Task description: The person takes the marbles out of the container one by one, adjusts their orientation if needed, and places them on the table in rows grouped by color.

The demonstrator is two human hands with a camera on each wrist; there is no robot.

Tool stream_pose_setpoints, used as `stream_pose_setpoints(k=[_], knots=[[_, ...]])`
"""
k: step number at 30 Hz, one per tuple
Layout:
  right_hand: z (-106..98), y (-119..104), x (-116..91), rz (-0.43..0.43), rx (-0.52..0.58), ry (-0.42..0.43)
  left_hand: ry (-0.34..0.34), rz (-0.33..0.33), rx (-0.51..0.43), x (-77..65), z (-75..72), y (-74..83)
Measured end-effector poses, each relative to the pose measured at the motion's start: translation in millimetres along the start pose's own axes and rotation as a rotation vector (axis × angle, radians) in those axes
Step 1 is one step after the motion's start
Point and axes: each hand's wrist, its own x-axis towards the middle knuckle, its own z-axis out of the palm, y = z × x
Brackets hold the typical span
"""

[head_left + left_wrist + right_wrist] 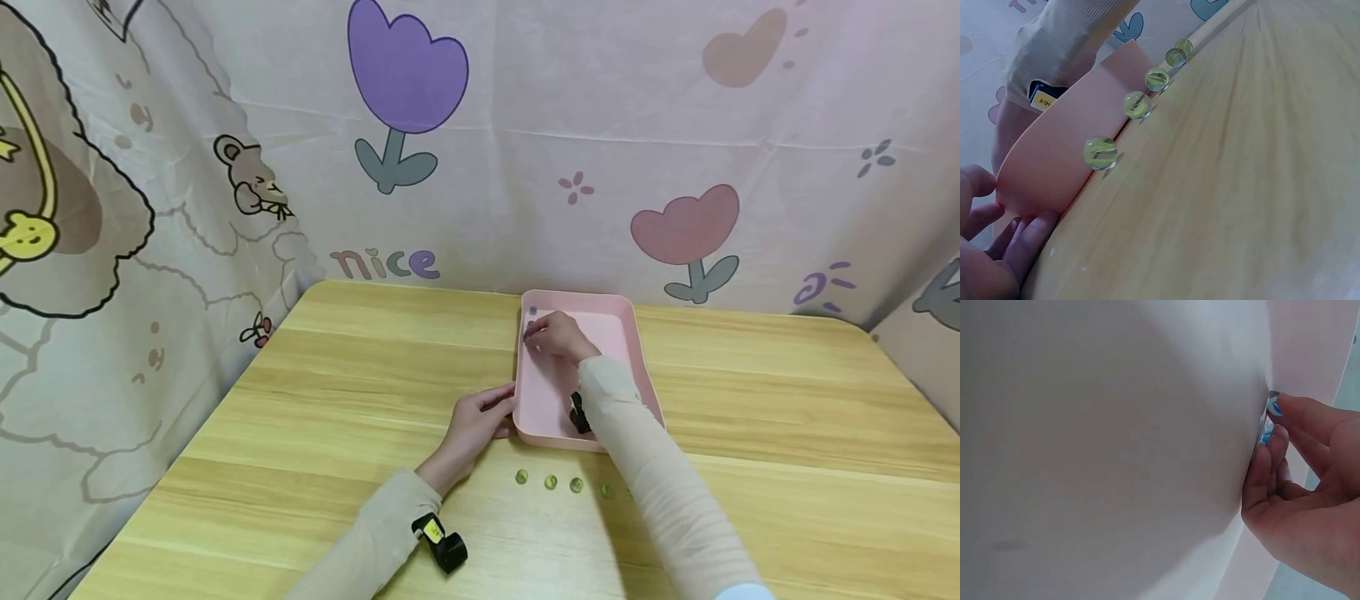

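Observation:
My right hand [558, 335] reaches into the pink tray [600, 310], by its left wall. In the right wrist view, thumb and fingertips pinch a clear marble with a blue swirl [1275, 405] against that wall. Another bit of blue glass [1267, 435] shows just below, partly hidden by curled fingers. A small blue marble [533, 310] lies in the tray's far left corner, beyond the right hand. My left hand [474, 427] rests its fingers against the outside of the tray near its front left corner.
A row of several clear marbles with yellow-green swirls [551, 482] lies on the wooden table [360, 358] in front of the tray, partly behind the right sleeve [667, 483]. A printed cloth [525, 217] hangs behind the table.

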Motion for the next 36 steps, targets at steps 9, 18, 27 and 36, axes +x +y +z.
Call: stream_pose_setpoints(k=[9,18,27,36], knots=[[3,1,2,-0.044,-0.049,-0.015,-0.019,0.006,-0.040,0.1,-1.3,1.0],[-3,2,-3,-0.035,-0.034,-0.015,-0.022,0.008,-0.046,-1.1,-2.0,-0.1],[-13,4,-10,-0.055,0.002,-0.029,-0.015,0.002,-0.026,-1.6,-0.4,1.7],[-32,-3,-23,-0.104,-0.071,0.010,-0.013,-0.004,-0.009,-1.5,-0.2,3.2]])
